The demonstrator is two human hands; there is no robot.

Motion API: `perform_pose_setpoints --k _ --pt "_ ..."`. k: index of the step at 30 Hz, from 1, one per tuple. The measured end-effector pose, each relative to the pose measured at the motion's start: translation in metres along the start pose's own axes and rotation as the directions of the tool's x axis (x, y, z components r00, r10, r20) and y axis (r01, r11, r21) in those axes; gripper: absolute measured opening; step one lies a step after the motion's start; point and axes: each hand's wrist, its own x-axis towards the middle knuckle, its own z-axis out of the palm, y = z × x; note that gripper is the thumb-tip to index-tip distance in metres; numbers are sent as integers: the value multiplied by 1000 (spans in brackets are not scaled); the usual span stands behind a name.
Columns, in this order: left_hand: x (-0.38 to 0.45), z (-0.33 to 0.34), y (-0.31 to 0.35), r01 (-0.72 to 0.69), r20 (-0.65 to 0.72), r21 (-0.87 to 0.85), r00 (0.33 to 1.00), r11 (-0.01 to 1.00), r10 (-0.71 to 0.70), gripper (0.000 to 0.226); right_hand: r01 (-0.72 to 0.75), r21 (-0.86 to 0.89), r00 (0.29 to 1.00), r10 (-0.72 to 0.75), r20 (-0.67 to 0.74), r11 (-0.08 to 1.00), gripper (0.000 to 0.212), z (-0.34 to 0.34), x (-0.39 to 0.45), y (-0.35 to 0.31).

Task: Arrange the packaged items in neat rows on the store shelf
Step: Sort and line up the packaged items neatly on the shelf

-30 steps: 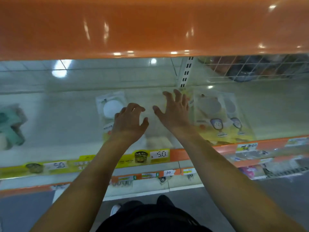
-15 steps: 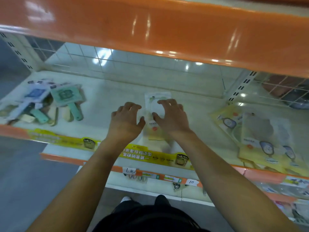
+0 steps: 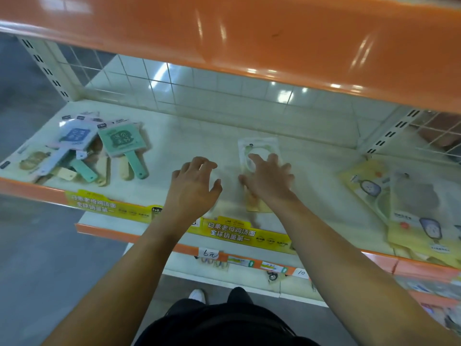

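Both arms reach in under the glossy orange upper shelf point(image 3: 249, 33) toward the pale store shelf point(image 3: 194, 136) below it. The right hand point(image 3: 268, 179) lies on a clear packaged item point(image 3: 258, 151) with a round white shape inside and a yellow card at its near end; the fingers point(image 3: 257, 159) are spread apart and bent a little, pressing down on the packet rather than wrapped around it. That packet sits near the middle of the shelf, long side running near to far. The left hand point(image 3: 193, 188) hovers just to the left of it, its fingers point(image 3: 199, 162) curled loosely and apart, gripping nothing; whether the tips touch the shelf I cannot tell. Far to the left, a loose heap of packaged hand mirrors point(image 3: 99, 148) in teal, blue and cream lies fanned out at odd angles, handles pointing toward the near edge. On the right, a pile of yellow-backed packets point(image 3: 404, 208) with small cartoon figures overlaps untidily. Yellow promotional strips point(image 3: 239, 232) with Chinese lettering run along the shelf's near orange lip, and a handwritten price tag point(image 3: 210, 253) hangs on the shelf below.
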Motion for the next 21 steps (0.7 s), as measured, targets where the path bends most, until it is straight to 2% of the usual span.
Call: perform_pose_setpoints --k 6,9,15,18,21 --pt "6 -1 -3 -37 48 -17 998 999 37 39 18 138 995 -3 -101 990 46 6 -1 0" --pt "7 -2 -3 -64 70 -20 995 998 65 38 35 122 986 -14 -164 992 42 14 -7 0" --pt "7 -6 5 -130 105 -25 986 991 131 39 7 172 979 28 -200 985 39 12 -24 10" --pt "4 -7 17 -194 107 -27 975 981 196 40 -11 177 972 52 -230 984 38 5 -38 22" --pt "4 -2 37 -268 109 -40 956 963 271 39 -24 184 944 82 -318 983 39 2 -56 43"
